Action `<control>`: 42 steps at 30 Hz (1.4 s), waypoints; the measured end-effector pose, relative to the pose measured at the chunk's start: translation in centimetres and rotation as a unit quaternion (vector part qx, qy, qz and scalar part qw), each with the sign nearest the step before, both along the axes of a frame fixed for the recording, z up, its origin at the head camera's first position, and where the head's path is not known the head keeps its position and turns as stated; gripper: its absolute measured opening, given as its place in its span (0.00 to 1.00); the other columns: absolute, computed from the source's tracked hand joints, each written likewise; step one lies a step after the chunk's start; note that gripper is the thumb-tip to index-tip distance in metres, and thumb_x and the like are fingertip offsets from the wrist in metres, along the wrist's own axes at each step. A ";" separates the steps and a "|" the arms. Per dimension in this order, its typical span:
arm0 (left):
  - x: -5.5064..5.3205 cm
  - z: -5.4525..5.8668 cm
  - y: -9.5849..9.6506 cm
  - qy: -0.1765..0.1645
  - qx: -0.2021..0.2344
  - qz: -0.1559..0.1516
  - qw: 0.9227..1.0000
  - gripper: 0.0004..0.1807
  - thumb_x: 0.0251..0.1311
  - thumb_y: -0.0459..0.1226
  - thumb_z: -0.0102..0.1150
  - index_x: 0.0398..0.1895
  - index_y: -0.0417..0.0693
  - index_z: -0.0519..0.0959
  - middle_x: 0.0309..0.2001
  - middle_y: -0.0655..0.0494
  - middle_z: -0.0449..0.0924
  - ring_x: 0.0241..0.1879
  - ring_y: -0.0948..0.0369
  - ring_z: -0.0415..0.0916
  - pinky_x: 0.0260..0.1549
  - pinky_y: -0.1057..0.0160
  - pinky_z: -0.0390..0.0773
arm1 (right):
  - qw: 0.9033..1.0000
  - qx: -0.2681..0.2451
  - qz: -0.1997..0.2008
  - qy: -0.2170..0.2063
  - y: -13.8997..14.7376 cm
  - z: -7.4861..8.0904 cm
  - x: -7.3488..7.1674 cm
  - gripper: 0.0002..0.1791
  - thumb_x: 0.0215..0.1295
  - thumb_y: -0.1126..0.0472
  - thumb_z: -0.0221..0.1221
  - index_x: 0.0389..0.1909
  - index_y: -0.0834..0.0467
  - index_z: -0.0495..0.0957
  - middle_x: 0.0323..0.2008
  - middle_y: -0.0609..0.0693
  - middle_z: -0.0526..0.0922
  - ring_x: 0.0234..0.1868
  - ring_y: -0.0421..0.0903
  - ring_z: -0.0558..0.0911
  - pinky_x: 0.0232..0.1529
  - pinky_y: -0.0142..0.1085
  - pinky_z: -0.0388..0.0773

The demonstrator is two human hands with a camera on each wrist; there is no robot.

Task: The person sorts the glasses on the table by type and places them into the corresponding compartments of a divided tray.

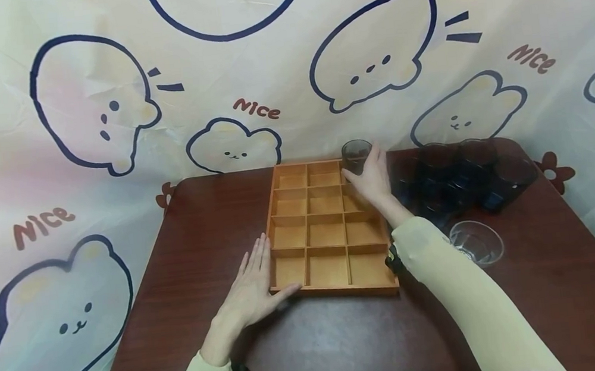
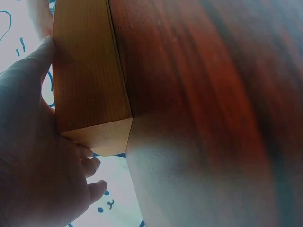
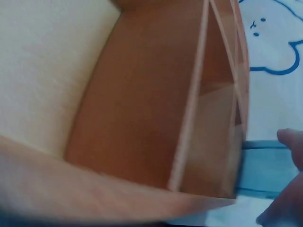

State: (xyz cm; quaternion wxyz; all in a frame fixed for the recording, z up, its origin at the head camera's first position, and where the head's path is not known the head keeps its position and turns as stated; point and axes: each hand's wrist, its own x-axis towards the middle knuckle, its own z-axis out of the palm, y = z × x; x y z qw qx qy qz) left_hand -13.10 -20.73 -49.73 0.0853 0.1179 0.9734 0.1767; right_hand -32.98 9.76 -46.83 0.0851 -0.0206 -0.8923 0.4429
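Observation:
A wooden divided tray (image 1: 334, 290) lies on the dark table, split into a grid of square compartments. My right hand (image 1: 372, 181) reaches over its far right corner and grips a dark tinted drinking glass (image 1: 356, 151) between thumb and fingers. The glass stands upright and overlaps the far right compartment in the head view. In the right wrist view the same glass (image 3: 263, 165) looks bluish beside the tray's partitions. With fingers straight along the tray's left side and thumb across the near edge, my left hand (image 1: 250, 285) rests against the near left corner.
Several dark glasses (image 1: 463, 175) stand grouped at the back right of the table (image 1: 187, 268). A clear glass (image 1: 476, 244) stands in front of them, close to my right sleeve (image 1: 445, 267). Behind the table hangs a sheet (image 1: 286, 73) with cartoon drawings.

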 end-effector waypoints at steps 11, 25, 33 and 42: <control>-0.1 -0.1 -0.2 0.012 0.002 -0.002 1.000 0.69 0.70 0.74 0.56 0.91 0.39 0.34 0.92 0.42 0.30 0.92 0.45 0.35 0.89 0.36 0.45 | 0.989 0.119 0.088 -0.005 1.4 4.7 1.8 0.55 0.80 0.42 0.62 0.89 0.66 0.44 0.88 0.70 0.48 0.88 0.69 0.57 0.85 0.63 0.62; -0.2 0.0 -0.2 0.015 -0.011 -0.005 1.000 0.69 0.70 0.75 0.54 0.91 0.39 0.34 0.92 0.42 0.30 0.92 0.45 0.35 0.89 0.36 0.43 | 0.966 0.242 0.083 0.037 8.7 8.7 6.4 0.54 0.77 0.37 0.63 0.88 0.62 0.52 0.86 0.70 0.56 0.86 0.72 0.59 0.84 0.71 0.58; -0.2 -0.1 -0.1 0.016 -0.009 -0.004 1.000 0.69 0.70 0.75 0.54 0.91 0.39 0.35 0.92 0.42 0.31 0.92 0.45 0.35 0.89 0.36 0.45 | 0.955 0.283 0.064 0.061 14.6 7.8 8.0 0.52 0.76 0.35 0.63 0.84 0.65 0.59 0.82 0.74 0.62 0.83 0.75 0.60 0.84 0.72 0.54; 0.0 -0.2 -0.1 0.013 -0.006 -0.003 1.000 0.68 0.70 0.75 0.54 0.91 0.38 0.36 0.92 0.42 0.31 0.92 0.45 0.35 0.89 0.36 0.45 | 0.955 0.292 0.021 0.044 21.7 6.3 9.3 0.54 0.78 0.31 0.55 0.86 0.67 0.54 0.80 0.79 0.59 0.81 0.79 0.56 0.83 0.77 0.47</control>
